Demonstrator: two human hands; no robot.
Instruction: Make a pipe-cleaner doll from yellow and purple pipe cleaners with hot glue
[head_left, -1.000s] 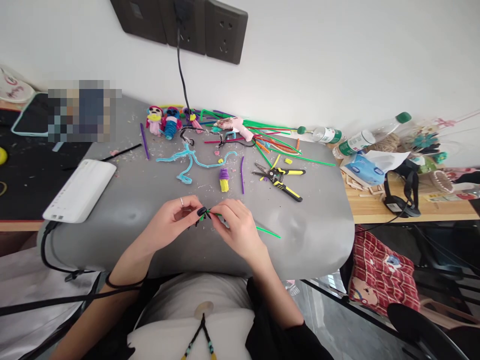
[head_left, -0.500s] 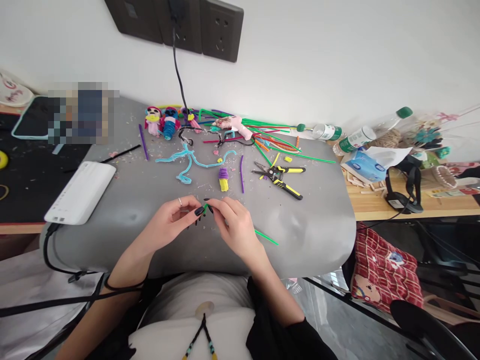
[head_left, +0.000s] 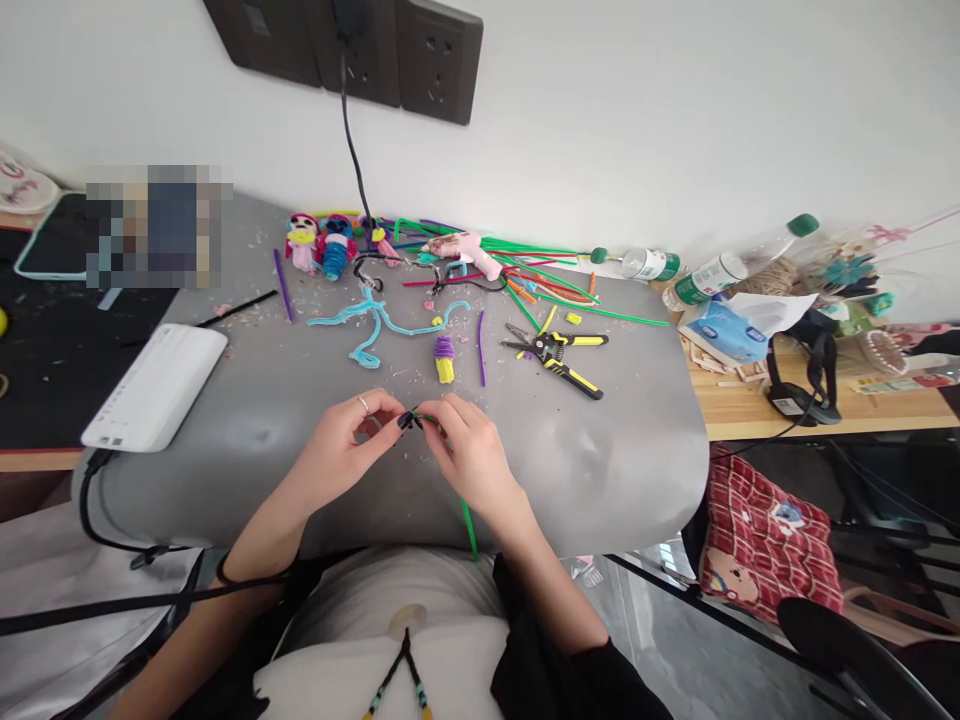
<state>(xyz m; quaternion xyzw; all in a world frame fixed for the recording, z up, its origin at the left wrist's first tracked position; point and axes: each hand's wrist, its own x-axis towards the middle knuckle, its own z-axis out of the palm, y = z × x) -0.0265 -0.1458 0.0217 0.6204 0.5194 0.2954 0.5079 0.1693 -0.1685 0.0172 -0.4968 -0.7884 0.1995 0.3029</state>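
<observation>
Over the front of the grey mat, my left hand (head_left: 352, 440) and my right hand (head_left: 472, 450) meet fingertip to fingertip. Both pinch a green pipe cleaner (head_left: 469, 528), whose long tail hangs below my right palm; the part between the fingertips is mostly hidden. Just beyond the hands stands a small purple-and-yellow pipe-cleaner piece (head_left: 444, 360). Left of it lies a light blue figure of bent pipe cleaners (head_left: 382, 318). A short purple pipe cleaner (head_left: 482, 348) and yellow-black wire strippers (head_left: 559, 358) lie to the right.
Along the wall are small finished dolls (head_left: 337, 248), a pink glue gun (head_left: 469, 250) and loose green stems (head_left: 540, 250). A white power bank (head_left: 156, 388) with a cable sits left. Bottles (head_left: 709, 280) and a tissue pack (head_left: 724, 328) stand right. Lint dots the grey mat (head_left: 615, 460).
The green pipe cleaner's loose end has swung from the right of my right wrist to below the palm, toward my body. The fingertips have shifted slightly, still pinching it.
</observation>
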